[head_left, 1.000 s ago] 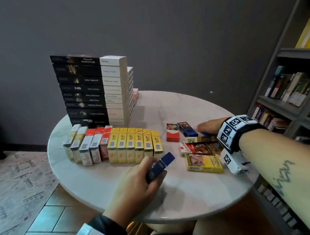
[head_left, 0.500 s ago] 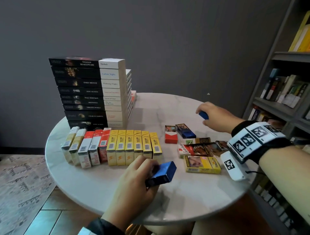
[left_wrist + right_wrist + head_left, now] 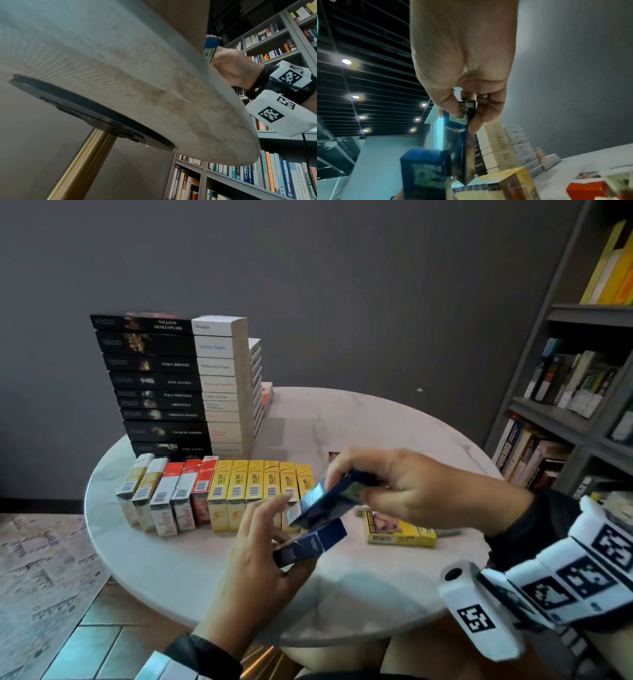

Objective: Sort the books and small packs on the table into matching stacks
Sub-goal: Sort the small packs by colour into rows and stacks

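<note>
- A dark blue cardboard pack (image 3: 327, 498) is hanging tilted above the near middle of the table, its far upper end sitting pinched between the thumb and fingers of the right hand (image 3: 421, 491), its near lower end sticking out free toward the left.
- In the right wrist view this same pack (image 3: 462, 142) is running down and away from the palm, with the thumb pressing one face and the fingers (image 3: 481, 116) wrapping the other.
- A second dark blue cardboard pack (image 3: 310, 542) is lying just beneath the first, slanting the same way; whether the two are touching cannot be told.
- The left hand (image 3: 260, 553) is gripping this lower pack at its near left end, thumb underneath, while its upper fingers are stretching out straight toward the raised pack.
- Both packs are hovering just near of a row of upright yellow cardboard packs (image 3: 260, 491), which is standing in line with red-and-white packs (image 3: 181, 501) and gold-and-white packs (image 3: 137, 491) further left.
- To the right, a yellow pack lying flat (image 3: 400, 534) is resting on the round pale marble table (image 3: 359, 419), partly hidden by the right hand.
- At the far left of the table a tall stack of black-and-cream books (image 3: 178, 385) is standing, spines facing near.
- On the right a grey bookshelf (image 3: 565, 392) full of books is filling the edge of the scene.
- In the left wrist view only the table's underside (image 3: 120, 81) and the right hand are showing.
</note>
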Tool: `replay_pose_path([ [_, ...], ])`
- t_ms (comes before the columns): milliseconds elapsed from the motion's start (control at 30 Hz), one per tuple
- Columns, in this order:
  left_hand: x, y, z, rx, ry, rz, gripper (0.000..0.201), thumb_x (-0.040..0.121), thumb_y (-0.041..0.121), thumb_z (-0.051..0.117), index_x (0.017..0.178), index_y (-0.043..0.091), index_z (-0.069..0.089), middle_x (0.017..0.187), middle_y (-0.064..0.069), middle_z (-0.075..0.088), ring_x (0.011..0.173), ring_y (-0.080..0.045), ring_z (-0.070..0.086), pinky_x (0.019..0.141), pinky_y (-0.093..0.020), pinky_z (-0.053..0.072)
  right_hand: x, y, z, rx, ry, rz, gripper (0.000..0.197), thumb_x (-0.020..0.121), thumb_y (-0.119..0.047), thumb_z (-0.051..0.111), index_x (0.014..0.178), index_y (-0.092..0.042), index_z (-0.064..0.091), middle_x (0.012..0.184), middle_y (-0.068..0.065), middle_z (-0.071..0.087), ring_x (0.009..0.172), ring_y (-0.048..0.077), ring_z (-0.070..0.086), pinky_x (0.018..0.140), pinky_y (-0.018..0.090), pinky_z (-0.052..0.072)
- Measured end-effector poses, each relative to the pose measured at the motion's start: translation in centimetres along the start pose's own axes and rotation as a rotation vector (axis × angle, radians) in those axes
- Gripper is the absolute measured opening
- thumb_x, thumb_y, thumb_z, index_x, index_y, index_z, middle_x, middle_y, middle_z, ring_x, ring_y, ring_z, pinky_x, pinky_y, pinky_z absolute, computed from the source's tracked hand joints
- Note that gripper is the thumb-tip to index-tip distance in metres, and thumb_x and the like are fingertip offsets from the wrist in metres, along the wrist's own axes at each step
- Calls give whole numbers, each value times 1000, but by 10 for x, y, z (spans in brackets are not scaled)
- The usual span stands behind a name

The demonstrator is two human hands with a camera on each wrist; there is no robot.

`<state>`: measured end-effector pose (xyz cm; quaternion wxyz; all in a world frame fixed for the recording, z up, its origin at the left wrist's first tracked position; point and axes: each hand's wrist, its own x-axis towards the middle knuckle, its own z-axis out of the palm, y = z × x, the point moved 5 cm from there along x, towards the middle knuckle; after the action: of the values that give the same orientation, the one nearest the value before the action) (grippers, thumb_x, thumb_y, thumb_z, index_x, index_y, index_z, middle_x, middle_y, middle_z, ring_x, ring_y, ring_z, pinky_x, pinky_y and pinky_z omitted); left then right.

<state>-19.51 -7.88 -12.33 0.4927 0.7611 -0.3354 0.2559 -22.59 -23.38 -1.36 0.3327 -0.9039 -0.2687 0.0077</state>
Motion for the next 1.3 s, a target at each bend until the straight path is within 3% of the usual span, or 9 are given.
replay_pose_path([
  [167, 2, 4, 3, 82, -77, 9, 60, 70, 49, 62, 123, 33, 38, 111, 27, 41, 105, 14, 44, 83, -1, 38, 8, 1, 22, -27, -145, 49, 57, 89, 5, 43, 123, -39, 49, 114, -19, 56, 105, -10, 52, 87, 8, 39],
  [267, 2, 4, 5, 82, -145, -62, 58, 69, 57, 58, 120, 40, 36, 100, 33, 47, 95, 16, 49, 74, 0, 40, 10, 2, 30, 59, -273, 139, 61, 89, 8, 41, 129, -38, 42, 114, -13, 56, 93, -11, 57, 76, 8, 45],
  [333, 2, 3, 3, 104, -140, -66, 52, 68, 58, 57, 114, 44, 37, 90, 34, 52, 87, 17, 51, 68, -2, 42, 14, 3, 30, 107, -311, 162, 58, 87, 4, 47, 125, -39, 45, 120, -6, 58, 103, 7, 59, 89, 20, 49],
  [433, 2, -2, 2, 82, -144, -119, 35, 66, 60, 56, 95, 48, 41, 90, 28, 58, 84, 10, 54, 64, -7, 43, 28, 20, 8, 88, -137, 202, 42, 83, -9, 54, 110, -42, 53, 111, -12, 60, 100, 7, 59, 89, 20, 48],
  [567, 2, -2, 4, 105, -179, -121, 31, 65, 63, 52, 90, 49, 40, 86, 27, 56, 79, 3, 56, 63, -11, 43, 45, 64, -45, -126, 336, 375, 49, 87, 12, 35, 116, -18, 60, 110, 0, 63, 106, 14, 57, 93, 27, 48],
  [733, 2, -2, 5, 134, -206, -128, 32, 65, 65, 50, 90, 50, 37, 87, 29, 52, 79, 3, 55, 66, -18, 49, 50, 113, -60, -268, 405, 632, 49, 86, 13, 34, 118, -12, 62, 106, 2, 69, 111, 16, 54, 92, 25, 36],
  [867, 2, -4, 7, 144, -221, -127, 33, 64, 66, 48, 90, 51, 35, 86, 31, 50, 79, 4, 54, 66, -12, 45, 56, 137, -52, -431, 206, 729, 35, 93, -12, 48, 126, -14, 58, 133, 4, 55, 124, 21, 47, 99, 29, 36],
  [1067, 2, -4, 6, 139, -228, -142, 33, 64, 66, 49, 89, 51, 35, 85, 29, 52, 81, 2, 55, 65, -13, 45, 65, 150, -23, -518, -248, 780, 46, 97, -30, 46, 142, -23, 40, 140, 4, 47, 119, 22, 47, 91, 26, 35],
  [1300, 2, -4, 7, 136, -230, -127, 31, 68, 62, 55, 89, 50, 35, 82, 29, 51, 75, 8, 51, 63, -8, 40, 71, 169, -7, -597, -289, 844, 37, 93, -33, 48, 124, -16, 58, 128, 8, 58, 116, 27, 54, 96, 36, 45],
])
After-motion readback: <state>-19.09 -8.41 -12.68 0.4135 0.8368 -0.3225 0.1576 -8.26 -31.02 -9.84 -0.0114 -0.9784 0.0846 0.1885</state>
